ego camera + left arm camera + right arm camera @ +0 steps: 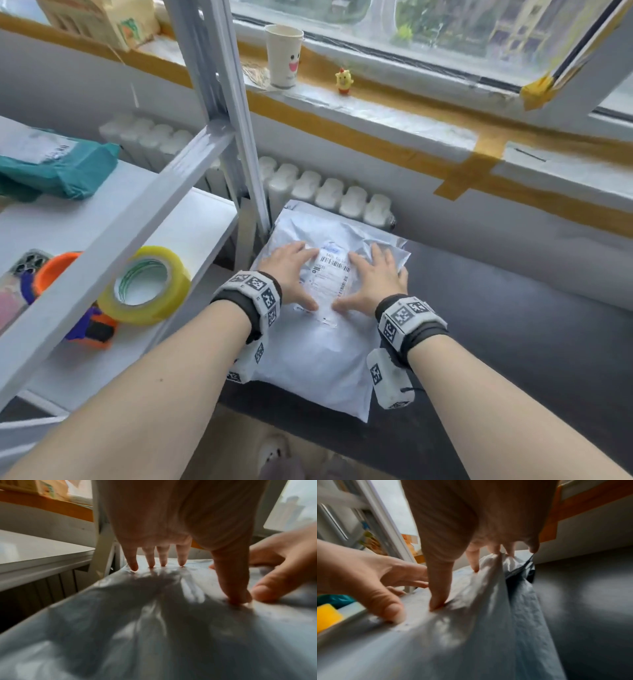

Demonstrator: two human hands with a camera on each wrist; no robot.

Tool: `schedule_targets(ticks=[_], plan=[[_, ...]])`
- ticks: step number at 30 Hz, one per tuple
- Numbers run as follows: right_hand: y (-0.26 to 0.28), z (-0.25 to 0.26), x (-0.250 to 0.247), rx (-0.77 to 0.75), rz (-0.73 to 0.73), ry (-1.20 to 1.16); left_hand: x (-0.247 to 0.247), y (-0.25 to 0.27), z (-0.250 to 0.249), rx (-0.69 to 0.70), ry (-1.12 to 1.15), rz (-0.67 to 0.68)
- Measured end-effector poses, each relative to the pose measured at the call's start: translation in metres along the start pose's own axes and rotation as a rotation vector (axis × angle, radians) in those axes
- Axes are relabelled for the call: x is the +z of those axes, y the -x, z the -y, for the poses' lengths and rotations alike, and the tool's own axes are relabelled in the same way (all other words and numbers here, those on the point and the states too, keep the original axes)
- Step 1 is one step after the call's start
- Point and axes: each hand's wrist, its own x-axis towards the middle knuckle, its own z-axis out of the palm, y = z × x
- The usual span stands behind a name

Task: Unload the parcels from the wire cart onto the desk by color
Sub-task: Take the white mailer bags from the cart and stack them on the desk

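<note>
Both hands flat on a white parcel (318, 308) at lower centre of the head view, you are setting it down on the dark worktop (513, 342) beside the shelf (171, 219). Your left hand (291, 270) lies spread left of the shipping label (330, 274), fingertips (133, 566) and thumb dimpling the plastic; your right hand (373, 281) lies spread to the label's right, where the right wrist view shows loose film bunched up between its fingers (475, 563). Neither hand pinches; both press from above.

To finish this step well, you would likely keep the pressure even and smooth the air out toward the far edge, so the bag lies flat and does not slide on the smooth top. Let the bunched film by your right hand settle before lifting away. Lift both hands straight up, not dragging.

The parcel lies directly under both palms, its near edge toward your wrists, its far edge close to the radiator (329, 192). A teal parcel (58, 168) sits on the shelf at the left edge, well apart.
</note>
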Motion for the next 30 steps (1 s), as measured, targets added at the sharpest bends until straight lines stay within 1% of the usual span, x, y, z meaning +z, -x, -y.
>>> schedule_targets(ticks=[1,3,7,10,12,16,19,22,25,30], plan=[[-0.003,-0.003,0.002,0.020,0.030,-0.002,0.003,-0.004,-0.001,-0.003,-0.051,0.039],[-0.007,-0.009,0.007,0.057,0.087,0.009,0.008,-0.013,0.002,-0.011,-0.104,0.069],[-0.013,-0.014,0.017,0.102,0.120,0.041,0.015,-0.026,0.011,0.033,-0.187,0.047],[-0.011,-0.015,0.017,0.095,0.118,-0.021,0.012,-0.024,0.009,0.028,-0.189,0.051],[-0.006,-0.017,0.010,0.090,0.081,-0.079,0.005,-0.019,0.004,0.018,-0.178,0.035],[0.008,-0.029,-0.007,0.128,-0.087,-0.174,-0.018,-0.011,-0.013,0.035,-0.182,-0.052],[0.026,-0.042,-0.021,0.164,-0.184,-0.207,-0.033,-0.006,-0.036,0.074,-0.171,-0.076],[0.052,-0.053,-0.031,0.230,-0.230,-0.223,-0.038,0.000,-0.066,0.162,-0.163,-0.070],[0.079,-0.062,-0.036,0.280,-0.257,-0.272,-0.035,0.005,-0.098,0.252,-0.158,-0.076],[0.142,-0.099,-0.045,0.395,-0.309,-0.312,-0.009,0.024,-0.180,0.449,-0.156,-0.026]])
